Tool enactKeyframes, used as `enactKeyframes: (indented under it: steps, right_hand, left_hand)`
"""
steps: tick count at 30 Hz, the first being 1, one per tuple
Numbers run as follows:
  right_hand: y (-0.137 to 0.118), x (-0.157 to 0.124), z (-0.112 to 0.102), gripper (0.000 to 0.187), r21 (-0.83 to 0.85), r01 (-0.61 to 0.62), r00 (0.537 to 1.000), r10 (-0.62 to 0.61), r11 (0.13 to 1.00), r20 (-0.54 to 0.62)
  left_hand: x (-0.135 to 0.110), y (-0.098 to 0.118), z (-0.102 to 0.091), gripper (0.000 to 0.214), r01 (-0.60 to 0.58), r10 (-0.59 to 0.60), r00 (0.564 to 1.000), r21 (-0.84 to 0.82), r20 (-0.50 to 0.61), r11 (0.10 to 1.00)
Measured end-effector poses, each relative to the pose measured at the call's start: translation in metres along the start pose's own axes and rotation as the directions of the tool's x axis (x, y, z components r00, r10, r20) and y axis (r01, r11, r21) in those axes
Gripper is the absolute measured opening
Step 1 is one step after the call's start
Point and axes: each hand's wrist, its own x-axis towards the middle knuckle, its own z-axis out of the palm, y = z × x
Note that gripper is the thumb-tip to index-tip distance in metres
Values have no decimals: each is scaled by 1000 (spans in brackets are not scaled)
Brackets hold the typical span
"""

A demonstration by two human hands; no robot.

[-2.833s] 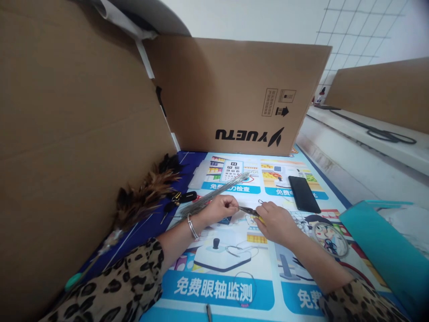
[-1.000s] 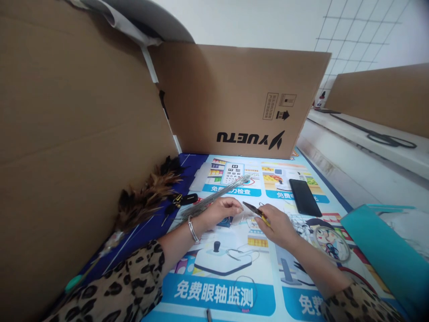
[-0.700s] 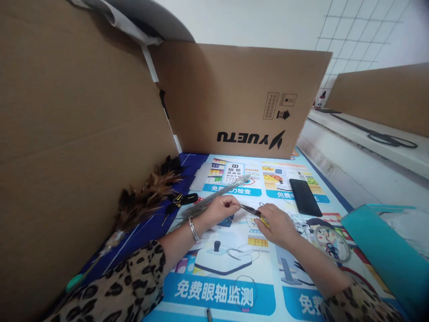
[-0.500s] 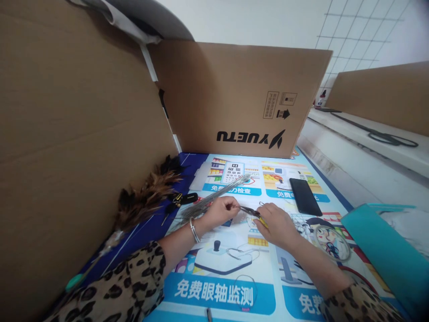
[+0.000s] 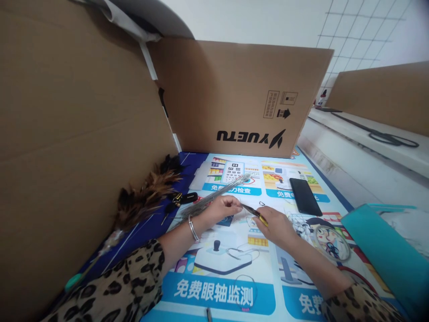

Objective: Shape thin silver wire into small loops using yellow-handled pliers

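My right hand (image 5: pixel 277 227) is wrapped round the yellow handles of a pair of pliers (image 5: pixel 250 209), whose dark jaws point left. The jaw tips meet the fingertips of my left hand (image 5: pixel 221 211). Thumb and forefinger of that hand are pinched together at the tips; whatever they hold is too small to make out. Behind and under my left wrist lies a bundle of thin silvery wires (image 5: pixel 219 192), slanting up to the right. A small bent wire loop (image 5: pixel 262 203) rests just beyond the pliers.
Cardboard panels (image 5: pixel 241 94) stand at the left and back. A black phone (image 5: pixel 304 197) lies right of my hands, near a turquoise box (image 5: pixel 375 241). Brown feathers (image 5: pixel 147 192) and a black key fob (image 5: pixel 189 198) are at left. A round clear dish (image 5: pixel 331 243) sits beside my right forearm.
The pliers have turned in my right hand, so their jaws now look narrow and closed from this side. Both hands have stayed almost in place.
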Motion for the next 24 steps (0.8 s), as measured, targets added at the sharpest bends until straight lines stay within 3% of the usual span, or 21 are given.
enactKeyframes:
  steps: [10, 15, 24]
  right_hand:
    - [-2, 1, -1, 20, 143, -38, 999, 34, 989, 31]
    - [-4, 2, 0, 19, 145, -39, 999, 37, 989, 16]
    - [-4, 0, 3, 19, 155, -31, 999, 35, 987, -28]
  left_hand:
    - [-1, 5, 0, 20, 38, -35, 999, -200, 18, 979]
    - [-3, 3, 5, 20, 22, -27, 999, -267, -16, 963]
    - [-8, 10, 13, 18, 84, -70, 996, -365, 50, 927]
